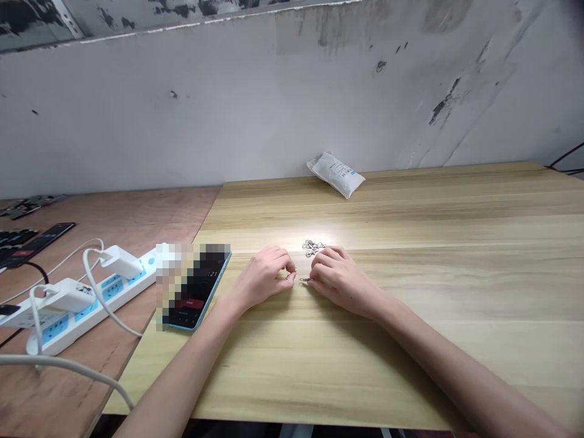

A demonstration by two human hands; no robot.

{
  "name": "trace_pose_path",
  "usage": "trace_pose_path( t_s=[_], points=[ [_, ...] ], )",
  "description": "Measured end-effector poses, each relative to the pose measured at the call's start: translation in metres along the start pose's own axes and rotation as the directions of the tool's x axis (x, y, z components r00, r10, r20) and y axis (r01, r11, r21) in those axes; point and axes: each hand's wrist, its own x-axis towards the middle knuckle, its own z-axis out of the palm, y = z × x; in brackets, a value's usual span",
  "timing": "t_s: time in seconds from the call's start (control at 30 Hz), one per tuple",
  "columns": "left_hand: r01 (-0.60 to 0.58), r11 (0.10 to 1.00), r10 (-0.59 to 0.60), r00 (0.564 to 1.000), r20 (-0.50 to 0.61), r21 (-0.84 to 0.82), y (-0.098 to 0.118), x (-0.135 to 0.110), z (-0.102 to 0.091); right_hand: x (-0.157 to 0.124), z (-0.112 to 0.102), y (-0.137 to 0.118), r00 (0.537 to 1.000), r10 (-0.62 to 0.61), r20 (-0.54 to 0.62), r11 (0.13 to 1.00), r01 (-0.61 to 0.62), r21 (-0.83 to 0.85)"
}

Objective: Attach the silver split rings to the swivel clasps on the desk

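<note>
My left hand (268,277) rests low over the wooden table, thumb and fingertips pinched together. A tiny pale bit shows at its fingertips, too small to name. Facing it, my right hand (335,277) is closed on a small metal clasp (304,280), whose end sticks out toward the left hand. The two hands are a short gap apart. Just behind the right hand's knuckles lies a small pile of metal clasps and rings (312,246), partly covered by that hand.
A phone (205,289) lies left of my left forearm. Farther left, a white power strip (104,298) with chargers and cables sits on a brownish table (150,213). At the back, a plastic packet (337,174) lies near the wall.
</note>
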Motion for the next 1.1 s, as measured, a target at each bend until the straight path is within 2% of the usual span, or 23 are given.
trace_pose_path(
  t_s=[0.13, 0.37, 0.6, 0.73, 0.83, 1.0, 1.1],
  points=[
    [0.02, 0.998, -0.02, 1.0, -0.015, -0.06, -0.001, -0.002, 0.001, 0.0, 0.0, 0.0, 1.0, 0.004, 0.006, 1.0, -0.004, 0.004],
    [0.129, 0.98, -0.12, 0.991, 0.065, -0.149, 0.002, -0.002, 0.003, 0.0, 0.001, -0.001, 0.999, 0.021, -0.025, 1.0, -0.021, 0.013],
    [0.209, 0.978, -0.204, 0.97, 0.135, -0.02, 0.004, -0.001, 0.005, 0.002, 0.004, -0.003, 0.999, 0.017, -0.032, 1.0, -0.017, -0.001],
    [0.278, 0.957, -0.265, 0.953, 0.145, -0.079, 0.006, -0.001, 0.004, 0.001, 0.005, -0.002, 1.0, 0.012, -0.028, 1.0, -0.012, -0.009],
    [0.295, 0.941, -0.271, 0.95, 0.154, -0.163, 0.009, 0.0, 0.003, 0.001, 0.004, -0.002, 0.999, 0.015, -0.03, 1.0, -0.015, -0.004],
    [0.286, 0.946, -0.261, 0.951, 0.164, -0.155, 0.01, 0.0, 0.003, 0.001, 0.003, -0.002, 1.0, 0.015, -0.021, 1.0, -0.015, 0.0],
    [0.299, 0.931, -0.262, 0.947, 0.188, -0.21, 0.01, 0.001, 0.003, 0.001, 0.004, -0.002, 1.0, 0.02, -0.017, 1.0, -0.02, 0.002]
  ],
)
